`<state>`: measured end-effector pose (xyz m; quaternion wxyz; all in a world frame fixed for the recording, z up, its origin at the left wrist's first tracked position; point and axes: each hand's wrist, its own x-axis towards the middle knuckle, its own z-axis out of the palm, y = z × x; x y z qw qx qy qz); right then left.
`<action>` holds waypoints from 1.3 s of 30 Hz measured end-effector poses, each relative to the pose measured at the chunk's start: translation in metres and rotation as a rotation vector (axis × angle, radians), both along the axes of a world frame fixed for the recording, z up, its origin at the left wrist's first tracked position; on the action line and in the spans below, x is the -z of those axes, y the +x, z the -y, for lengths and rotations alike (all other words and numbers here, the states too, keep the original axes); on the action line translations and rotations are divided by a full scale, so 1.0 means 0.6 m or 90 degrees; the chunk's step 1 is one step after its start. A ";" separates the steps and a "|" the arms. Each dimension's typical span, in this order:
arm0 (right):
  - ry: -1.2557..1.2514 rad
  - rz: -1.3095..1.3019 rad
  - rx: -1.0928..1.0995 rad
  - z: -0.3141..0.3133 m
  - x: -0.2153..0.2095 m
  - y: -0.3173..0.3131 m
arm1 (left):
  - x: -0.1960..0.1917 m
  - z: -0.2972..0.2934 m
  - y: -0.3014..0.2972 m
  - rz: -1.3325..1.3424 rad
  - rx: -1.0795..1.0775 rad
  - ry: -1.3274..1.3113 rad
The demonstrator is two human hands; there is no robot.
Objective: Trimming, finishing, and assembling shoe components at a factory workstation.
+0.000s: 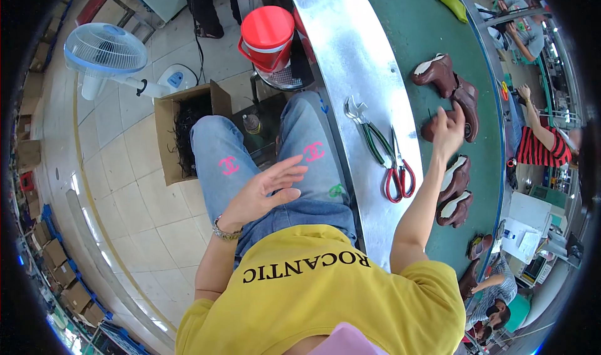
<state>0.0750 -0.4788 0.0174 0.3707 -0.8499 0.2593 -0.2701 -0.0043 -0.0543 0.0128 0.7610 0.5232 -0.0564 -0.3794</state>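
Note:
My left hand point(275, 185) hovers over my lap, its fingers stretched out and nothing in it. Reaching across to the green surface, my right hand point(448, 131) is among several brown shoes, fingers apart. One brown shoe point(429, 130) lies partly behind this hand; whether they touch I cannot tell. Just beyond it are another brown shoe point(466, 98) and a brown shoe with a pale lining point(433, 73). Nearer me sits a pair of brown shoes point(456, 211) with pale linings. On the metal ledge lie pincers with green handles point(374, 143) and red-handled scissors point(395, 178).
The metal ledge point(360, 42) runs between my legs and the green surface point(400, 17). On my left stand a cardboard box point(166, 148) with dark scraps, a fan point(106, 48) and a red-lidded bucket point(268, 33) on a stool. Several people work across the line.

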 end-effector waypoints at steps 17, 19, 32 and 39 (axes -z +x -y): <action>0.110 0.165 -0.113 0.050 -0.132 -0.056 | -0.025 -0.005 0.020 0.133 -0.017 0.085; 0.196 0.198 -0.168 -0.025 -0.195 -0.073 | -0.042 0.004 0.029 0.182 -0.005 0.130; 0.556 -0.158 -0.600 -0.365 -0.195 0.005 | -0.039 -0.018 0.042 0.542 -0.069 0.164; 0.647 -0.290 -0.605 -0.449 -0.094 0.030 | 0.053 -0.042 -0.028 0.253 -0.185 0.054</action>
